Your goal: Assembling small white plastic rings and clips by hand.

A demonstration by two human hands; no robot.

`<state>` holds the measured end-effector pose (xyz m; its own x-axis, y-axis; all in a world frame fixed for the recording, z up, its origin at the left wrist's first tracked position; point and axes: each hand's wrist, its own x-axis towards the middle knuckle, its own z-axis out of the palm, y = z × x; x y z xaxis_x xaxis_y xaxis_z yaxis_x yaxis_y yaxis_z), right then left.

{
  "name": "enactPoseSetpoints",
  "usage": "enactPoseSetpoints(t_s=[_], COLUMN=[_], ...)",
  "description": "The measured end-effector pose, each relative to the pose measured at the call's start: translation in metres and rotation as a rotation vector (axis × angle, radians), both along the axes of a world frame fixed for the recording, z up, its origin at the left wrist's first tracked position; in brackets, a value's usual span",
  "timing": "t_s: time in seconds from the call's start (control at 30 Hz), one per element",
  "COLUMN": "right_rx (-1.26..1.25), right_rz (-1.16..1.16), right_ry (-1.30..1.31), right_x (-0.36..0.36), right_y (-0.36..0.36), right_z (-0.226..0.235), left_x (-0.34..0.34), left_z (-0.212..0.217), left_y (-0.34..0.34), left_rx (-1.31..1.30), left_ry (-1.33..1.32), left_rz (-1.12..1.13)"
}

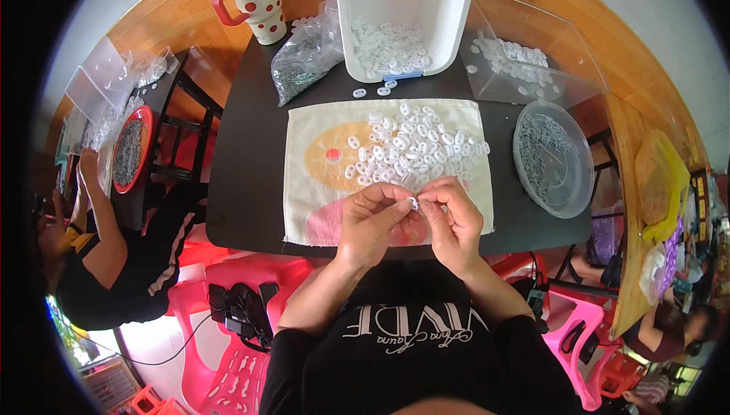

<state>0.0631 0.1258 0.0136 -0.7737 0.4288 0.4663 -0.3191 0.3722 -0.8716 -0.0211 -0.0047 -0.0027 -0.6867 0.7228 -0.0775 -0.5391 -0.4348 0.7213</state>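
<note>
Between the thumb and forefinger of my left hand (371,223) is a small white plastic piece (414,203). My right hand (458,223) is closed in a pinch right beside it, fingertips against the piece; whatever they grip is too small to make out. Just beyond both hands, a pile of small white oval pieces with openings (414,145) spreads over a pale towel (300,130) with orange and pink patterns. To the right stands a round clear tub (576,187) holding many small grey metal-looking parts.
A white bin (464,4) with more white pieces stands at the back, beside a plastic bag of grey parts (296,69) and a dotted tumbler (262,4). A clear box (570,42) lies back right. At left, another person (106,248) sits near a red bowl (122,183).
</note>
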Motion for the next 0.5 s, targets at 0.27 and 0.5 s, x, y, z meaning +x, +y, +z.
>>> enactPoseSetpoints(t_s=[0.27,0.5], right_rx=[0.313,0.453], right_rz=[-0.029,-0.045], right_ry=[0.065,0.088], right_x=[-0.002,-0.001], right_y=[-0.001,-0.007], right_z=[0.007,0.01], left_x=[0.007,0.02], left_z=[0.003,0.006], left_y=[-0.002,-0.003], left_rx=[-0.042,-0.154], left_ry=[0.059,0.18], left_rz=[0.073,0.204])
